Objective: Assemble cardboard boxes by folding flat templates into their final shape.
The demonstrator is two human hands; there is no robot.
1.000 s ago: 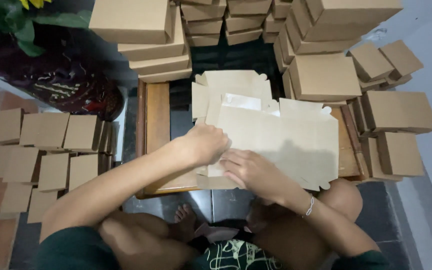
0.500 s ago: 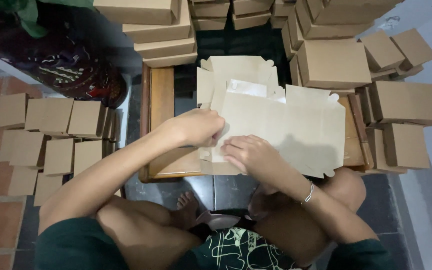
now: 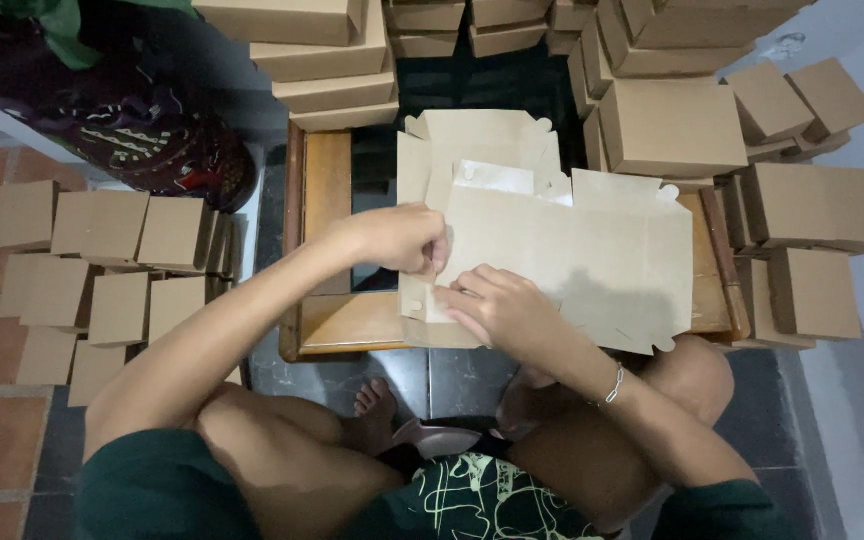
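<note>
Person sits cross-legged on a dark tiled floor (image 3: pixel 452 370) in front of a low wooden counter (image 3: pixel 327 190).

Folded kraft boxes (image 3: pixel 672 125) stack beyond and to the right of the counter. A second batch of smaller folded boxes (image 3: pixel 117 270) sits in rows to the left of the counter, on terracotta tiles. All are square-edged, matte brown and uncoated.

Unfolded cardboard box blank (image 3: pixel 592 260) lies flat on the counter, covering most of its right half. Its near edge overhangs the counter's front rim, toward the knees. Beneath it, further blanks (image 3: pixel 477 135) show toward the counter's far side, with tabbed and notched flaps visible.

Left hand (image 3: pixel 397 238) is at the blank's left edge. Its fingers are curled closed and pinch a side flap (image 3: pixel 414 290) between thumb and forefinger.

Right hand (image 3: pixel 500 308) is just beside the left hand, on the near-left corner of the blank. Its fingers are loosely spread and press flat on the board, gripping nothing. A thin bracelet (image 3: pixel 612 385) sits at the wrist.

Handling judgement: the blank is thin paperboard, so light and dry rather than slippery. It is likely stiff across panels and weak at the scored creases. It should bend cleanly along a score and will dent or tear at the small tabs if forced. Best hold is at the flap edges close to a crease, with the other palm bracing the main panel.
</note>
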